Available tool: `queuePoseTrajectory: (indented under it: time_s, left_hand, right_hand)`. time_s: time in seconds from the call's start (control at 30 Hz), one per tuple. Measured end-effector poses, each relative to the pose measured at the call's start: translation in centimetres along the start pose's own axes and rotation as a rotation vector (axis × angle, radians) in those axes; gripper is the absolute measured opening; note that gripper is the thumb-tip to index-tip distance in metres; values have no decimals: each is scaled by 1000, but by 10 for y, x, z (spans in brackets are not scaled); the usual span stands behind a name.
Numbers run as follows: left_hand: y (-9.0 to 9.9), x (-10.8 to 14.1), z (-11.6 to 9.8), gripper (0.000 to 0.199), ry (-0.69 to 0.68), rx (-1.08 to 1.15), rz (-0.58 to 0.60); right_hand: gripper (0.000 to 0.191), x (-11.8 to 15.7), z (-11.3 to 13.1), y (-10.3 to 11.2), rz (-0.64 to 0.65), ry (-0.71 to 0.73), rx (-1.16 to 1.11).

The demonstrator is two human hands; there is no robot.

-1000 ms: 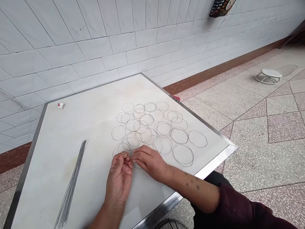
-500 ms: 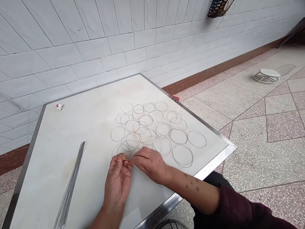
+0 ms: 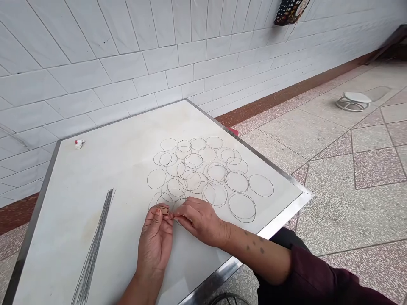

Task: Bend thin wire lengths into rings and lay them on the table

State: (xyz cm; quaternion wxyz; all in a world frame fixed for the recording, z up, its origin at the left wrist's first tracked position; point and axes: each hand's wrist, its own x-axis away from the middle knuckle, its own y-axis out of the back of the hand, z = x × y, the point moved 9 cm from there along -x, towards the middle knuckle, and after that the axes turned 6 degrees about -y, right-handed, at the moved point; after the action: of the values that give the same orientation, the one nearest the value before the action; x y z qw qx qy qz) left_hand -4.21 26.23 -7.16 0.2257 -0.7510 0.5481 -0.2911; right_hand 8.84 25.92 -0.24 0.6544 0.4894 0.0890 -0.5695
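A small brown piece [image 3: 164, 210] is pinched between the thumb and fingers of my left hand [image 3: 155, 241], palm up over the near part of the white table [image 3: 133, 127]. Close beside it, my right hand [image 3: 202, 220] has its fingertips pinched together just right of the brown piece; what they hold is too small to make out. Beyond both hands lie many thin wire rings [image 3: 216, 173], several overlapping. A bundle of straight thin wires [image 3: 95, 250] rests on the table left of my left hand.
Near the table's far left corner is a small white and red object [image 3: 79, 144]. A white tiled wall [image 3: 124, 67] runs behind the table. On the floor at right stands a low white stool [image 3: 354, 101]. A dark patterned item [image 3: 290, 12] hangs on the wall.
The brown piece has turned slightly in my left fingers. My right hand's fingertips have shifted a little beside it. The whole view has moved slightly.
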Motion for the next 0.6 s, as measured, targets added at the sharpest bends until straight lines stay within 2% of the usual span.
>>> queuePoseTrajectory:
  time_s: [0.13, 0.3, 0.47, 0.6]
  left_hand:
    - [-1, -3, -6, 17, -25, -9, 1]
    - [-1, -7, -10, 19, 1, -28, -3]
    - [3, -13, -16, 20, 43, -22, -21]
    - [4, -17, -17, 20, 83, -47, 16]
  right_hand:
    - [8, -3, 1, 0, 44, 83, 21]
    - [17, -3, 7, 1, 66, 187, 71]
    - [24, -4, 4, 0, 132, 230, 107]
    - [26, -3, -2, 2, 174, 240, 82]
